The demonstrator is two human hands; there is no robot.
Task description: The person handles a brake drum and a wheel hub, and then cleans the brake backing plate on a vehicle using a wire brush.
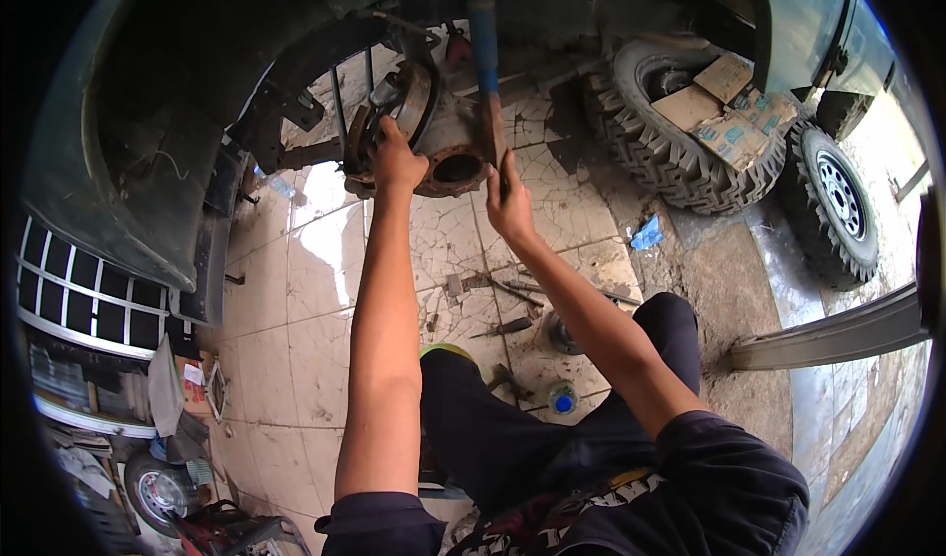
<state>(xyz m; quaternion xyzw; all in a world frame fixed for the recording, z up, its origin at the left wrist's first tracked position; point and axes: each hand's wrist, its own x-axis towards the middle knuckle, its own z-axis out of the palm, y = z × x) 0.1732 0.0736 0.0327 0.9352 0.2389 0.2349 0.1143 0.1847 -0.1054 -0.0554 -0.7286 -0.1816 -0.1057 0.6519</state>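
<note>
Left hand (pixel 399 167): touched rusty, round metal wheel assembly (pixel 424 98), upper centre of frame, apparently to steady it; finger closure could not be told.
Right hand (pixel 509 206): was wrapped around long, brown-and-blue tool (pixel 487 73) near its lower end, presumably for reach; top was blurred.

1. Tool (pixel 487 68) in R hand (pixel 509 204): upper end blurred, tip unclear.
2. L hand (pixel 397 165): some fingers hidden.
3. Big tire (pixel 680 179): partly covered w/ cardboard (pixel 727 76).
4. Vehicle (pixel 113 172): cut off, top edge.
5. Shirt (pixel 734 477): cut off, btm edge.
6. Floor scraps (pixel 454 285): too small to ID.
</note>
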